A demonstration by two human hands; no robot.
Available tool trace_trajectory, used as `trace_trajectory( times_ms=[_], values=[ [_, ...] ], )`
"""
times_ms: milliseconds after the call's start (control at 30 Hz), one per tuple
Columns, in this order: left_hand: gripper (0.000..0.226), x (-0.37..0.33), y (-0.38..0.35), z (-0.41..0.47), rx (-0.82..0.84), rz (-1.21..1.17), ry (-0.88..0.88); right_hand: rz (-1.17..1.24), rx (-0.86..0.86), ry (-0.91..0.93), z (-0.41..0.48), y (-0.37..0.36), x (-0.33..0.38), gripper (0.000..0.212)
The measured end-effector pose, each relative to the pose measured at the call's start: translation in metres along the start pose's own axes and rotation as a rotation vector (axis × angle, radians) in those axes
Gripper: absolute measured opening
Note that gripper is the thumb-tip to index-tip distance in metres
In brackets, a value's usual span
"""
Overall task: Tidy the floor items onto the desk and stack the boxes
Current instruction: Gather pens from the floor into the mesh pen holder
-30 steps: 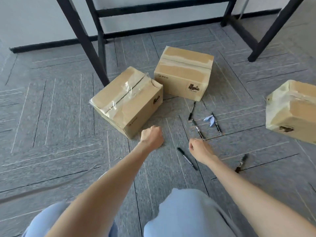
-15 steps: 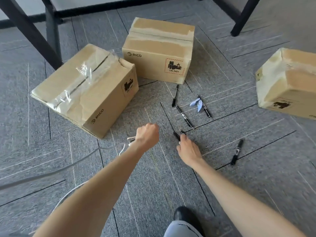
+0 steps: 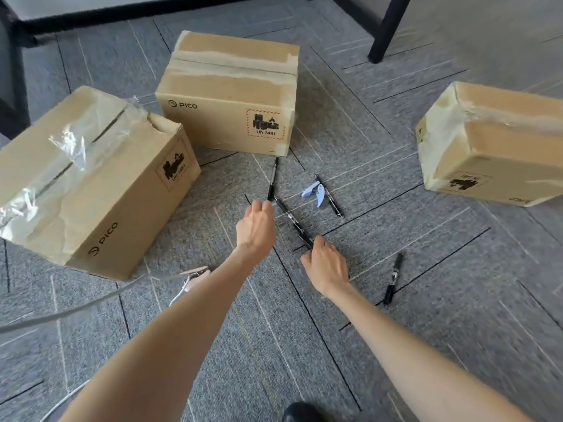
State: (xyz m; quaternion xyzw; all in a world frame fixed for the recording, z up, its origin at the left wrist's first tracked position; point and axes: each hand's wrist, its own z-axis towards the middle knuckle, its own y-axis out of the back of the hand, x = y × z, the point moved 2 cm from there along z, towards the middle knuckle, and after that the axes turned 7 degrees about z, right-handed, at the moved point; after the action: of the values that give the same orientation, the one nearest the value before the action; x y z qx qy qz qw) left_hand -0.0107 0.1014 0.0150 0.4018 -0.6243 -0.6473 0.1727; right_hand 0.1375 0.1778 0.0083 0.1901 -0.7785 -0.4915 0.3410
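low over grey carpet (image 3: 426, 324), pinched the near pen (image 3: 292, 222) with right hand (image 3: 326, 264) to gather it, with left hand (image 3: 257, 228) curled by another pen (image 3: 272, 181), grip unclear.

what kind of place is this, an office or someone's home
Probably an office or workroom: grey carpet tiles cover the floor, a black metal desk leg stands at the back, and brown cardboard shipping boxes printed PICO sit among scattered black pens.
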Motion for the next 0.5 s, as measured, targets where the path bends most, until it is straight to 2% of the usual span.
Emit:
trace_trajectory(
  times_ms=[67,167,233,367,433,500],
  values=[
    [0.048,-0.003,-0.007,0.019,-0.008,-0.035,0.044,0.044,-0.019,-0.021,0.006,0.006,-0.008,0.026],
    [0.068,-0.007,-0.017,0.042,0.105,-0.044,0.086,0.116,-0.019,-0.067,0.016,0.009,-0.021,0.023],
    [0.066,-0.012,-0.023,0.055,0.141,-0.034,0.084,0.160,-0.021,-0.086,0.023,0.010,-0.028,0.024],
    [0.044,-0.020,-0.026,0.078,0.037,0.023,0.124,0.260,-0.022,-0.082,0.038,0.012,-0.034,0.039],
    [0.040,-0.021,-0.027,0.089,0.002,0.018,0.154,0.280,-0.038,-0.073,0.047,0.013,-0.034,0.048],
    [0.039,-0.020,-0.029,0.096,0.015,-0.051,0.198,0.291,-0.064,-0.069,0.054,0.015,-0.036,0.047]
  ],
)
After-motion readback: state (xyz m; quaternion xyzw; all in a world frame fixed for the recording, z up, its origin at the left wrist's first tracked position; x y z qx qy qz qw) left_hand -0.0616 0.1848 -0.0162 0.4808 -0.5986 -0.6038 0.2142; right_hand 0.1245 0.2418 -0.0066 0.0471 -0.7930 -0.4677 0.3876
